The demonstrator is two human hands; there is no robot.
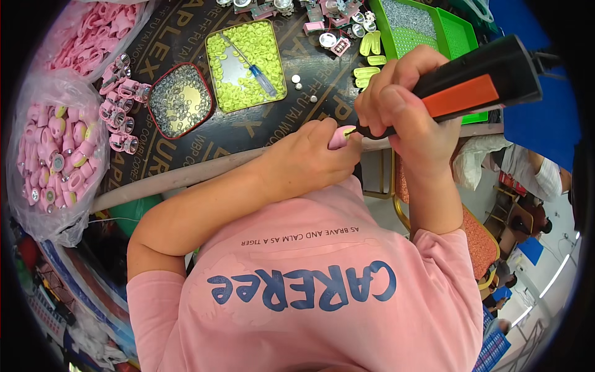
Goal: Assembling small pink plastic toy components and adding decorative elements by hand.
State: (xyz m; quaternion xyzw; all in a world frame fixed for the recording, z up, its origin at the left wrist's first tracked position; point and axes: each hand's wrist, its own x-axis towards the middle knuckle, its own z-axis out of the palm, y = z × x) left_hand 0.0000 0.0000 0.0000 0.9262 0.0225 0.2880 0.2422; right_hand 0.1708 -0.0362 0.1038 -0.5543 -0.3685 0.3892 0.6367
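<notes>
My left hand [313, 152] is closed around a small pink flashlight body [338, 140] at the table's front edge; a bit of yellow-green shows on it. In my right hand [412, 105] is a black power screwdriver [508, 71] with an orange panel, gripped low near its nose. Its dark bit meets the pink body by the yellow-green spot; whether a screw is under the tip is too small to tell. My fingers hide much of the flashlight body.
Beyond my hands lie a tin of yellow-green parts [245, 102] with a blue-handled screwdriver [261, 79], a red-rimmed tin of clear lenses [164, 118] and a green tray [455, 46]. Bags of pink parts [46, 142] stand left, pink lamp assemblies [118, 115] beside them.
</notes>
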